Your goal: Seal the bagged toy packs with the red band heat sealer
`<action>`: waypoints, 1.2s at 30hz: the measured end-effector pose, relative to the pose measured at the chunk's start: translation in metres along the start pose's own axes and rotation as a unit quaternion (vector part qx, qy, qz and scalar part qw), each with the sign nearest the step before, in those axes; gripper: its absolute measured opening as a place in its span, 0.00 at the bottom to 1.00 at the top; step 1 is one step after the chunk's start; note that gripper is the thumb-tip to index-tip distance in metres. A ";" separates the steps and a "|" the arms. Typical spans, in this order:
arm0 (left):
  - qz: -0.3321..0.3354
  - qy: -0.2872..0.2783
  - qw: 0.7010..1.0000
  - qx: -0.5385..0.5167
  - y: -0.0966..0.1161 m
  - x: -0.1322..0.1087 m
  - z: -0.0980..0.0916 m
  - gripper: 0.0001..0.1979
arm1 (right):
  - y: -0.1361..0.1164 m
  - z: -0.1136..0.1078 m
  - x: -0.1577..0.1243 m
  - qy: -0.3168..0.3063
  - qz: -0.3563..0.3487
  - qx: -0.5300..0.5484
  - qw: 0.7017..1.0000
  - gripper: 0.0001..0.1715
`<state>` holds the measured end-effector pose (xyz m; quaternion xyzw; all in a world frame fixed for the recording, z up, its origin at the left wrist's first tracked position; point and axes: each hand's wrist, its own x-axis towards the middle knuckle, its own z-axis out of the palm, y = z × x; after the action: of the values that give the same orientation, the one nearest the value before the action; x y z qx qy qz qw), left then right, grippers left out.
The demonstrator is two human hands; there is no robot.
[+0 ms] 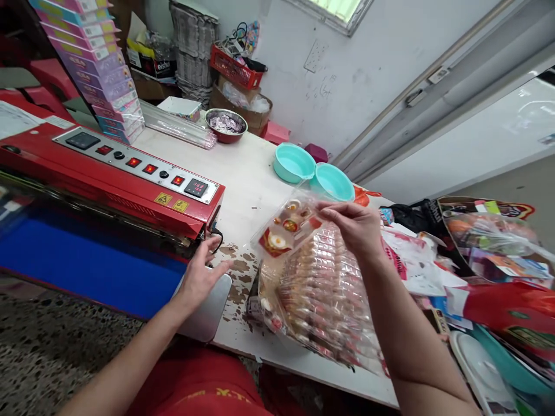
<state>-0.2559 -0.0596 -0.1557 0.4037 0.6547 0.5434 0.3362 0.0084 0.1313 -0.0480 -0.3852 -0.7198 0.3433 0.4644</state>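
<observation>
Pinched in my right hand (356, 228) is a clear plastic packet (288, 226) with small food-shaped pieces, among them a fried egg. It hangs tilted over a box packed with rows of similar clear packets (323, 283). My left hand (202, 277) has its fingers apart and holds nothing. It hovers at the right end of a red sealing machine (173, 202), close to a metal plate (208, 312) beside the blue conveyor belt (95, 260). The machine has lit red switches and a digital display.
Two turquoise basins (295, 162) stand behind the packets. A bowl of small sachets (226, 124) and clear tubes (180, 126) lie farther back. Stacked colourful boxes (93, 69) rise at the back left. Bags and a white lidded container (477, 361) crowd the right side.
</observation>
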 end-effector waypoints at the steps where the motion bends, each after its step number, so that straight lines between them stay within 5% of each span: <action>1: -0.053 -0.028 0.997 -0.056 0.000 0.000 0.002 0.31 | 0.001 0.008 -0.010 0.002 0.031 0.035 0.999 0.10; 4: -0.204 -0.090 0.955 -0.194 -0.007 -0.008 -0.005 0.35 | 0.012 0.041 -0.044 0.010 0.128 0.130 0.983 0.12; 7: -0.265 -0.079 0.922 -0.272 -0.016 -0.025 -0.024 0.28 | 0.023 0.078 -0.076 0.017 0.226 0.215 0.950 0.16; 10: -0.264 0.000 0.919 -0.291 -0.023 -0.039 -0.049 0.27 | 0.025 0.106 -0.098 -0.025 0.314 0.300 0.901 0.21; 17: -0.220 0.157 0.915 -0.300 -0.033 -0.047 -0.099 0.29 | 0.029 0.152 -0.121 -0.256 0.455 0.392 0.757 0.22; 23: -0.202 0.234 0.895 -0.323 -0.044 -0.049 -0.118 0.27 | 0.030 0.182 -0.132 -0.267 0.505 0.440 0.693 0.15; 28: -0.229 0.252 0.891 -0.300 -0.054 -0.050 -0.131 0.29 | 0.026 0.192 -0.144 -0.286 0.505 0.436 0.688 0.19; 36: -0.215 0.246 0.936 -0.134 -0.072 -0.042 -0.137 0.22 | 0.025 0.201 -0.153 -0.247 0.489 0.277 0.789 0.22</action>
<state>-0.3693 -0.1629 -0.2016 0.0585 0.7092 0.6231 0.3246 -0.1319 -0.0178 -0.1982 -0.4424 -0.3992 0.7929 0.1274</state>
